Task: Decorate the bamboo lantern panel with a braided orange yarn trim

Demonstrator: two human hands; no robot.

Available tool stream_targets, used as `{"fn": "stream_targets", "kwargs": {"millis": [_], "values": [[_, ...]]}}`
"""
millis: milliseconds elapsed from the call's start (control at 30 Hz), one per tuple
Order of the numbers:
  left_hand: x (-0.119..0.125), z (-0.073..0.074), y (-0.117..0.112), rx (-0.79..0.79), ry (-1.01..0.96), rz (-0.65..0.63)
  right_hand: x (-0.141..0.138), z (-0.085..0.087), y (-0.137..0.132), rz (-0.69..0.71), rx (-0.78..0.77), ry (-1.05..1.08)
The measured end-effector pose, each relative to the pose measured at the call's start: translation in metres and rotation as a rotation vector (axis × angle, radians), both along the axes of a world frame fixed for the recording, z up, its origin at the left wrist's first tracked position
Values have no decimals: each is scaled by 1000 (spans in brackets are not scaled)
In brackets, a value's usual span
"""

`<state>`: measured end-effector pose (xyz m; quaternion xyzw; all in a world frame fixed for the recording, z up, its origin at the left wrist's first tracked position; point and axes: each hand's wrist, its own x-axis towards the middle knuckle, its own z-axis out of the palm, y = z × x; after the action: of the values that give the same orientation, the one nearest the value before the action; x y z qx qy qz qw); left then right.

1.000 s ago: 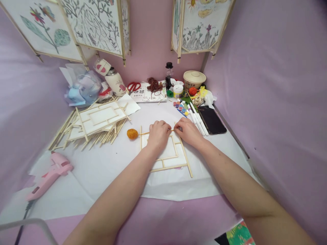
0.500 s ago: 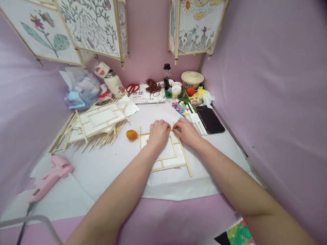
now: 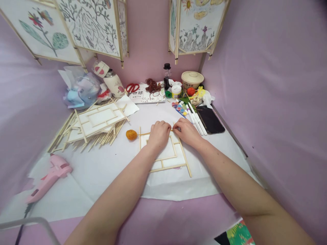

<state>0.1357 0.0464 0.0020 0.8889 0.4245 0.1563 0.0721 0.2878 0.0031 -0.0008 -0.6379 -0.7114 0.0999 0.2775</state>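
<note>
A wooden-stick frame [image 3: 176, 149] backed with white paper lies flat on the covered table in front of me. My left hand [image 3: 159, 133] rests over its top bar, fingers closed in a pinch near the top right corner. Across from it, my right hand [image 3: 186, 131] pinches at that same corner, where orange yarn [image 3: 171, 129] shows between the two hands. From a small ball of orange yarn [image 3: 131, 135] left of the frame, a strand runs along the top bar to my left hand. My hands hide part of the frame, and the exact grip is hard to see.
A pile of similar frames and sticks [image 3: 102, 119] lies at the left, with a pink glue gun [image 3: 51, 177] nearer me. Red scissors [image 3: 133, 88], white pens [image 3: 196, 119], a dark phone [image 3: 211, 119] and a lidded bowl [image 3: 192, 80] stand farther back. Paper lanterns [image 3: 89, 27] hang above.
Almost nothing differs. My left hand has shifted very slightly, while my right hand keeps its place at the frame's corner.
</note>
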Motion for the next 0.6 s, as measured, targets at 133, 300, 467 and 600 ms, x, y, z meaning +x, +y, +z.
{"fn": "stream_targets", "kwargs": {"millis": [133,300,467,600], "values": [[0,1,-2,-3,10,-5,0,0,0,-5,-5,2],[-2,2,-3,-14,-11,-18,1,-2,1,-1,0,22],[-3,1,-3,-25,-25,-16,5,-4,3,8,-6,92],[-3,0,-3,-26,-44,-8,6,-4,4,8,-11,131]]}}
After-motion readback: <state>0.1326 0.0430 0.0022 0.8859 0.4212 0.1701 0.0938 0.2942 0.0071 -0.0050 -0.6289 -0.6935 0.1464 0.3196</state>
